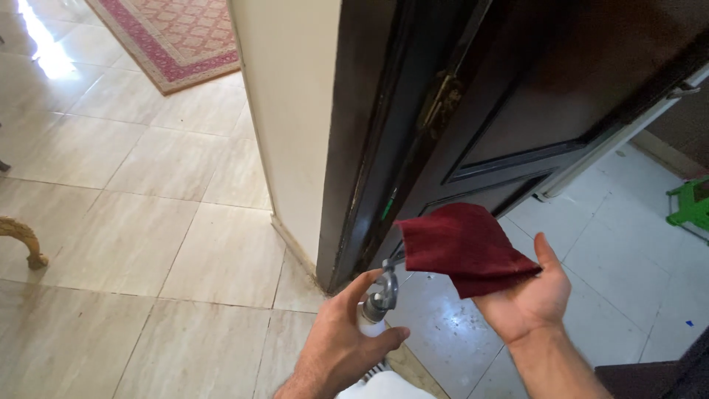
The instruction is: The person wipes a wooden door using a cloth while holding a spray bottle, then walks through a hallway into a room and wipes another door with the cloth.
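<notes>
My left hand [341, 338] grips a white spray bottle with a grey trigger head [382, 295], its nozzle pointing up toward a dark red cloth [464, 247]. My right hand [533, 301] is palm up and holds that cloth, which drapes over the fingers. Both hands hover close to the bottom of a dark brown wooden door [517, 111] that stands open against its dark frame [362, 148].
A cream wall corner [288, 125] stands left of the frame. Beige floor tiles [148, 222] stretch left, with a red patterned rug [177, 37] beyond. A gold furniture leg [26, 240] is at far left. White tiles [628, 251] and a green object [690, 203] lie right.
</notes>
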